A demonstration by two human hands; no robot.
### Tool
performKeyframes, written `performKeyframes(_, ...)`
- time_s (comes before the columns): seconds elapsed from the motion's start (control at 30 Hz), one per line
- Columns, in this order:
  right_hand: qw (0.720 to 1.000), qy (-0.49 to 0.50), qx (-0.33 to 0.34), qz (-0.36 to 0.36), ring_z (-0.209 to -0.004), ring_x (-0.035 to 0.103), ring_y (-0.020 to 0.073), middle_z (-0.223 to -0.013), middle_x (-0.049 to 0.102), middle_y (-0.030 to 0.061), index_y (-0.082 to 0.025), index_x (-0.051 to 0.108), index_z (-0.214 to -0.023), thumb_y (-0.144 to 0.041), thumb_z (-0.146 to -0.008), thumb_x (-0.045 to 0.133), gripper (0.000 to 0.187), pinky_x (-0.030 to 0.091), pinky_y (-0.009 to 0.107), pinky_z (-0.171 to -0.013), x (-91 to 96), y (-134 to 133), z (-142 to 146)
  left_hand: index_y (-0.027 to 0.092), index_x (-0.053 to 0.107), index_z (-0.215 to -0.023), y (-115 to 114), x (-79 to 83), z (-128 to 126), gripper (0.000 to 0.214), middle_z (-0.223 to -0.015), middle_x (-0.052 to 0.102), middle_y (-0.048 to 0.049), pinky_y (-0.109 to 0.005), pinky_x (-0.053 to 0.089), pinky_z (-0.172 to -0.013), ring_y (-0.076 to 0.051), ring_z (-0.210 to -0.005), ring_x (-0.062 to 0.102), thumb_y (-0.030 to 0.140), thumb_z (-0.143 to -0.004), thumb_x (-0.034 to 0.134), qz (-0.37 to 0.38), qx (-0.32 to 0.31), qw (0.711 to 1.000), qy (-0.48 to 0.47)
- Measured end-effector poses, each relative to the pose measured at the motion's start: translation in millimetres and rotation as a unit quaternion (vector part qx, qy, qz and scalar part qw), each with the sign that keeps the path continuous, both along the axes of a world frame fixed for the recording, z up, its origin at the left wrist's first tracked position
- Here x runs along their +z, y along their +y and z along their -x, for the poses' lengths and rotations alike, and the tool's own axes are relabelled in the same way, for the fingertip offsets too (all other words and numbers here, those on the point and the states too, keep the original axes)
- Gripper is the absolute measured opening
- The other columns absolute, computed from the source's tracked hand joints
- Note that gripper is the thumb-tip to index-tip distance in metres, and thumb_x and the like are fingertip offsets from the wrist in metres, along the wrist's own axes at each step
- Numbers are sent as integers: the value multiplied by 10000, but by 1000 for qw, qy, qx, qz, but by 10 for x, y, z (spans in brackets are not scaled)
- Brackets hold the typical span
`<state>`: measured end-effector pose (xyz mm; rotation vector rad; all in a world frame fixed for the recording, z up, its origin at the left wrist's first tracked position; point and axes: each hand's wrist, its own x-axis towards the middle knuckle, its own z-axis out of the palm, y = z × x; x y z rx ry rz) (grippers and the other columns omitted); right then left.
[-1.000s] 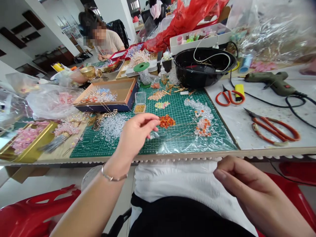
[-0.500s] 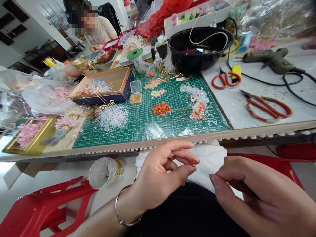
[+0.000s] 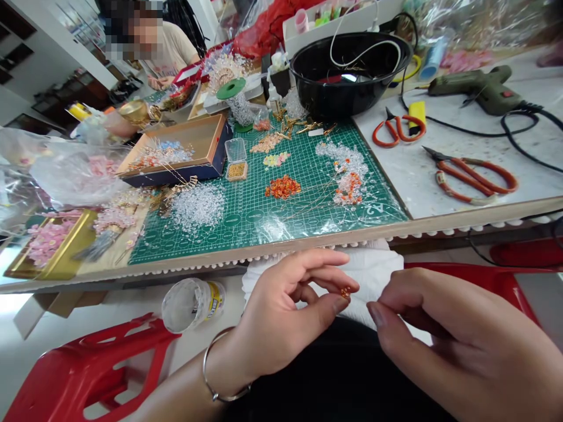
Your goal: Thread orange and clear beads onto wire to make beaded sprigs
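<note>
Between the thumb and fingertips of my left hand [image 3: 294, 316] is a small cluster of orange beads [image 3: 345, 292]. My right hand [image 3: 453, 334] is a short way to the right, thumb and forefinger pinched; whatever they hold is too fine to make out. Both hands are over my lap, in front of the table edge. Beyond them, a pile of orange beads [image 3: 282, 187] lies on the green cutting mat [image 3: 246, 220]. Thin wires run from there toward clear and orange beaded pieces [image 3: 349, 187]. A heap of clear beads [image 3: 197, 208] is at the mat's left.
Two pairs of pliers with orange handles [image 3: 477, 176] and a glue gun [image 3: 479, 88] lie at the right. A black basin [image 3: 347, 97] stands behind the mat, a shallow box [image 3: 176, 167] at the left. A red stool [image 3: 83, 363] is below. Another person [image 3: 169, 53] sits across.
The view has shifted slightly, so the table sits a little higher and further left. The orange beads have turned a little in my left fingertips. My right hand keeps its pinch, slightly closer to the left.
</note>
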<state>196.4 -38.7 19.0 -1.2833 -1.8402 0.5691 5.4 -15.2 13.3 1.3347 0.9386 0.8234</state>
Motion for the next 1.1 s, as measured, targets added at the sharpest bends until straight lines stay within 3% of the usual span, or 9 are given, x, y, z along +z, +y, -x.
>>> performKeyframes(0.43, 999, -41, 19, -16, -383, 459, 120, -482, 498, -51, -275, 550, -720, -148, -845, 537, 179, 379, 265, -412, -19, 8, 17, 198, 633, -1188, -6, -17, -3, 318, -1017, 776, -78, -176, 520, -531, -200, -936, 752, 189, -885, 727, 33, -10, 999, -13)
performKeyframes(0.87, 996, -72, 47, -38, -414, 468, 111, -516, 522, -39, -240, 545, -756, -144, -877, 510, 158, 374, 244, -410, -17, -21, -6, 193, 664, -1133, -29, 64, -25, 265, -1015, 789, -74, -196, 524, -563, -203, -944, 759, 149, -874, 697, 15, -10, 1000, 23)
performKeyframes(1.03, 993, -51, 103, -18, -540, 588, 106, -659, 630, -31, -239, 528, -883, -154, -956, 513, 113, 455, 213, -512, -73, 8, -36, 175, 701, -1059, -7, 96, 1, 154, -953, 793, -57, -192, 534, -512, -130, -673, 728, 195, -910, 672, 6, -26, 997, 67)
performKeyframes(1.1, 995, -37, 97, 3, -562, 617, 98, -700, 658, -40, -248, 530, -947, -180, -973, 525, 73, 474, 189, -528, -122, 10, -53, 179, 717, -1006, 22, 98, 19, 99, -875, 791, -31, -205, 546, -542, -110, -601, 697, 195, -937, 648, -82, -39, 987, 130)
